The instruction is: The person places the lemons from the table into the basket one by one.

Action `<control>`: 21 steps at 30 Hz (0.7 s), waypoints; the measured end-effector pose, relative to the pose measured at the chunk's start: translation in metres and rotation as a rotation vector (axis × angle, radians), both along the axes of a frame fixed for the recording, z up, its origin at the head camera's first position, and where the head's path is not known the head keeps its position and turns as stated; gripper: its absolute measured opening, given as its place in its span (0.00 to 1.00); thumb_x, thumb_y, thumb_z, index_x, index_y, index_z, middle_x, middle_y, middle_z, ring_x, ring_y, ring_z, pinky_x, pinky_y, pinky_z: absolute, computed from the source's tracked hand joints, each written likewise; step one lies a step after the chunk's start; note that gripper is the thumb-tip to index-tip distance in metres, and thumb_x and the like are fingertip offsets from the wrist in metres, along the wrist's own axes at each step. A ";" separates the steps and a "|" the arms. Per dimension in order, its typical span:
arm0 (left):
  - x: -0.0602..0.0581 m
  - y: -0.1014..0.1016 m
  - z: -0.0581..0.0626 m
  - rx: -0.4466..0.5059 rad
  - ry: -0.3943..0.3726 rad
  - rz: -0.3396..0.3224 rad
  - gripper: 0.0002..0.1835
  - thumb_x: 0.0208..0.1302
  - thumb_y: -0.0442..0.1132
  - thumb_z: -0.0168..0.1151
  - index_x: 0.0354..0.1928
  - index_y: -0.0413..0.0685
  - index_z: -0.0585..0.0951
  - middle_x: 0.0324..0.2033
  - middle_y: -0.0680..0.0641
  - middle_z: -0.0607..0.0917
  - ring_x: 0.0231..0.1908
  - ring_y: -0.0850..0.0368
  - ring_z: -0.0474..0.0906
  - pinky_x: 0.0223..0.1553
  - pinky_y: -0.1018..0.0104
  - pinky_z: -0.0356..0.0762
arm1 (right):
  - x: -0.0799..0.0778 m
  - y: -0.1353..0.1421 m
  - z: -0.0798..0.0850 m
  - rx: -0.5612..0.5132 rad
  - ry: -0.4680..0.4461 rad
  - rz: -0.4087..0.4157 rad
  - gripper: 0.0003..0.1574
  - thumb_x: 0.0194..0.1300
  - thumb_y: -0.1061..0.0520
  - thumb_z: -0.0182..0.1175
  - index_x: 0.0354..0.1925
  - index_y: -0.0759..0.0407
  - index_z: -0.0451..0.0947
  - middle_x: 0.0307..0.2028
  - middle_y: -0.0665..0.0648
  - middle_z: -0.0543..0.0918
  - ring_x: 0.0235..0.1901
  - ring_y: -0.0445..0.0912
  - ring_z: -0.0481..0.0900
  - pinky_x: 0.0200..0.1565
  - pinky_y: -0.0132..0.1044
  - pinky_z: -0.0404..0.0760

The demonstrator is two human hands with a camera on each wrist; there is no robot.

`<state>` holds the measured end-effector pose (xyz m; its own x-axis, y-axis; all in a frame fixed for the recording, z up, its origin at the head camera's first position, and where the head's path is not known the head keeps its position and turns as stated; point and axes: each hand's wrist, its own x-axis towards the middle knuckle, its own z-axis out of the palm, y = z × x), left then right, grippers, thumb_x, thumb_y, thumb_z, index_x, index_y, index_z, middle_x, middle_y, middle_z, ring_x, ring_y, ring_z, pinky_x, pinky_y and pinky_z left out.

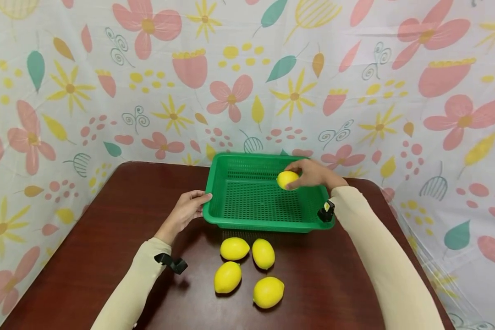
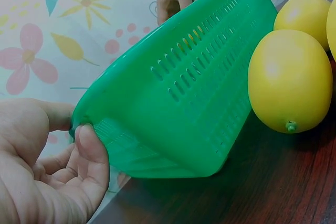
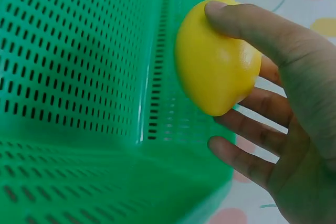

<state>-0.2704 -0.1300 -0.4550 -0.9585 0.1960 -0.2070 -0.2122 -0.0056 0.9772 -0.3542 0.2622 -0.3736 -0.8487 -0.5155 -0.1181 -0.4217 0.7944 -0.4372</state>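
The person's right hand point(image 1: 311, 173) holds one lemon point(image 1: 286, 180) over the green basket point(image 1: 268, 225), with the thumb and some fingers around it (the lowest finger stands free). The left hand point(image 1: 184, 210) pinches the basket's left rim between thumb and finger. Four other lemons point(image 1: 234, 249) lie on the table point(image 1: 86, 238), near the basket.

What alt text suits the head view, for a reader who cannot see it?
A person's right hand holds a lemon over the slotted floor of a green basket while the left hand grips its left end. Four more lemons lie on the dark table before it; a flower-patterned backdrop rises behind.
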 end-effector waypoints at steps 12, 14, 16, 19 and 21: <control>-0.003 -0.001 0.002 -0.013 0.013 0.018 0.22 0.65 0.48 0.63 0.52 0.39 0.76 0.33 0.46 0.80 0.27 0.58 0.77 0.32 0.66 0.80 | -0.031 -0.014 -0.032 0.082 0.011 -0.124 0.36 0.51 0.42 0.72 0.56 0.53 0.77 0.50 0.57 0.81 0.44 0.51 0.78 0.44 0.46 0.77; -0.002 -0.001 0.002 -0.006 0.013 0.020 0.21 0.66 0.47 0.62 0.53 0.38 0.76 0.33 0.46 0.80 0.27 0.58 0.77 0.32 0.66 0.80 | -0.033 -0.017 -0.038 0.087 -0.004 -0.127 0.36 0.52 0.42 0.72 0.57 0.54 0.77 0.51 0.58 0.81 0.45 0.51 0.78 0.44 0.46 0.77; -0.002 -0.001 0.002 0.004 0.005 0.021 0.21 0.66 0.46 0.62 0.53 0.38 0.76 0.33 0.46 0.80 0.26 0.58 0.76 0.32 0.66 0.80 | -0.035 -0.020 -0.043 0.114 -0.008 -0.130 0.36 0.53 0.41 0.71 0.57 0.55 0.77 0.51 0.58 0.80 0.44 0.51 0.77 0.44 0.46 0.77; -0.001 0.000 0.001 0.016 -0.005 0.012 0.21 0.66 0.46 0.62 0.53 0.38 0.75 0.33 0.47 0.79 0.26 0.58 0.76 0.34 0.65 0.80 | -0.036 -0.022 -0.051 0.163 0.003 -0.148 0.36 0.53 0.41 0.70 0.57 0.55 0.77 0.51 0.58 0.80 0.43 0.50 0.77 0.43 0.45 0.77; -0.001 0.001 0.000 0.020 -0.009 0.010 0.21 0.66 0.46 0.62 0.52 0.38 0.75 0.32 0.47 0.79 0.26 0.58 0.75 0.34 0.64 0.79 | -0.036 -0.023 -0.054 0.191 0.017 -0.160 0.37 0.53 0.41 0.70 0.57 0.55 0.77 0.51 0.58 0.80 0.42 0.51 0.77 0.43 0.45 0.76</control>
